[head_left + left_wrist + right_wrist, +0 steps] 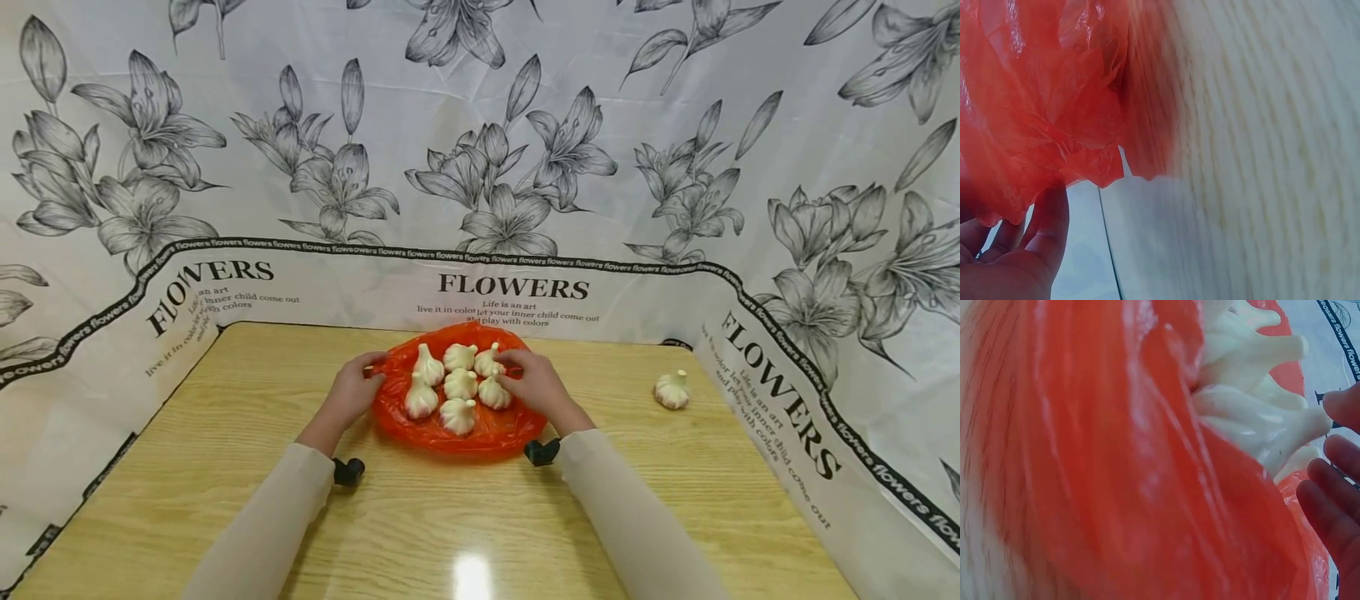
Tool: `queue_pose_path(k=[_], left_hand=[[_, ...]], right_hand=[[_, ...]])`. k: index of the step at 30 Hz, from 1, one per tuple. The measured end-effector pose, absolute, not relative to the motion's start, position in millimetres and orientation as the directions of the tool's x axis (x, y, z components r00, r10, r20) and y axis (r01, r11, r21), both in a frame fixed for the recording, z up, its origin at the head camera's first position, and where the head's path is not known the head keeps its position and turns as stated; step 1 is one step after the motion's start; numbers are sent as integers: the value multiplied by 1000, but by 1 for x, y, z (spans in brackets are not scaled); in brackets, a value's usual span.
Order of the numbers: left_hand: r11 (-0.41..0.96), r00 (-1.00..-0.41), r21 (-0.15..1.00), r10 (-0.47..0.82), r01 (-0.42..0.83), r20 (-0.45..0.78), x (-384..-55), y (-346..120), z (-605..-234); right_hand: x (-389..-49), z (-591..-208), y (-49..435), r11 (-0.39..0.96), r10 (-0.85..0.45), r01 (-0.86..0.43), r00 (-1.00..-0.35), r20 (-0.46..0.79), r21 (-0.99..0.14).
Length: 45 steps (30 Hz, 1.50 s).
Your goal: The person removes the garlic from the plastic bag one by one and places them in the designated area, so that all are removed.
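Note:
A red plastic bag (405,433) lies spread on the table, its edges raised around several white garlic bulbs (460,384). At its left edge my left hand (352,396) pinches the plastic; in the left wrist view the fingers (1050,231) reach up against the crumpled red film. My right hand (538,385) is over the bag's right side, thumb and fingers spread beside the two right-hand bulbs. In the right wrist view the fingertips (1316,487) are close to a bulb's stem (1310,425), and the near fold of plastic hides part of the bulbs.
One more garlic bulb (672,390) sits apart on the right of the wooden table (420,533). White cloth printed with flowers (510,287) encloses the back and sides. Dark wrist mounts (542,452) stick out by the sleeves.

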<state>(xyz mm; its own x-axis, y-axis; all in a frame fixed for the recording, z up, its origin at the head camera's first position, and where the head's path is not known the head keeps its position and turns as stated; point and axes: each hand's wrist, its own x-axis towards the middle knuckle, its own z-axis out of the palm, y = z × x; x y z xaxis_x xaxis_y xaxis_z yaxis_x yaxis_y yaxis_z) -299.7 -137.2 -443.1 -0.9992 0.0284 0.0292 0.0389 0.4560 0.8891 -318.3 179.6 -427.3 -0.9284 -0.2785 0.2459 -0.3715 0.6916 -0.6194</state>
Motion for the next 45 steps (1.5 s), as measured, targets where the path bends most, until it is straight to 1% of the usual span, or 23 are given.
queue_pose_path(k=[9,15,21,30,38,45], left_hand=[[471,-999,882,35,1,-18,-303,-137,-441],[477,-999,879,39,16,-3,-303,-138,-441],[472,-999,881,38,29,12,-304,-137,-441],[465,-999,885,41,20,1,-303,-137,-442],[456,-999,890,30,-5,-20,-304,-137,-443],[467,-999,884,33,17,1,-308,-137,-444]], right_hand=[[-319,-432,175,703,-301,-381,-924,235,-600],[-319,-435,175,723,-284,-365,-931,229,-586],[-317,-435,175,735,-279,-373,-928,248,-567],[-316,-436,176,740,-284,-381,-924,257,-554],[-311,-432,178,732,-279,-381,-924,262,-565],[-307,-424,179,733,-273,-386,-921,277,-560]])
